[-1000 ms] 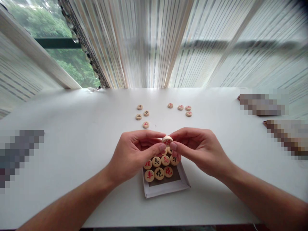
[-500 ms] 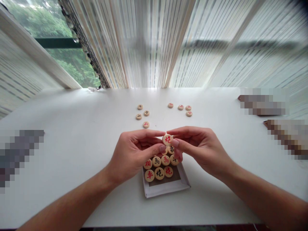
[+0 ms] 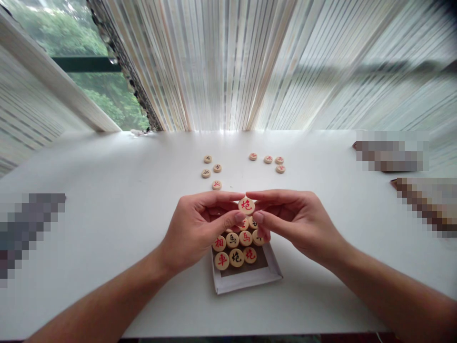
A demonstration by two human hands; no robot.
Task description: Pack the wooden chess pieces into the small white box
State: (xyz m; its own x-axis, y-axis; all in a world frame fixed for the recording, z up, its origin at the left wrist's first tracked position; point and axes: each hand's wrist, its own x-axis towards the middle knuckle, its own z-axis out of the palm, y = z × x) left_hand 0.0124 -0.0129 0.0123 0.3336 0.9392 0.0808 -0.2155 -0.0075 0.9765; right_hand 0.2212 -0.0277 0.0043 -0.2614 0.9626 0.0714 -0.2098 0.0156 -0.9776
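Observation:
Between the fingertips of both hands is a round wooden Chinese chess piece (image 3: 246, 206) with a red character facing me. My left hand (image 3: 205, 224) pinches it from the left, my right hand (image 3: 291, 216) from the right, index tips nearly meeting above it. Just below the hands lies a shallow white box (image 3: 250, 284) with a brown bottom, holding rows of chess pieces. Its front row has a red-marked piece (image 3: 222, 260), a black-marked piece (image 3: 236, 257) and another red one (image 3: 250, 255). The hands partly hide the back rows.
Beyond the hands on the white table (image 3: 107, 205) lie several loose black-marked pieces (image 3: 217, 167) and red-marked pieces (image 3: 268, 159); one red-marked piece (image 3: 216, 185) is close to my left fingers. Blurred-out items lie at both sides. Striped curtains (image 3: 221, 71) hang behind.
The held piece has shifted slightly left and up, and its whole face now shows. My right thumb has slid off its front to the lower right edge.

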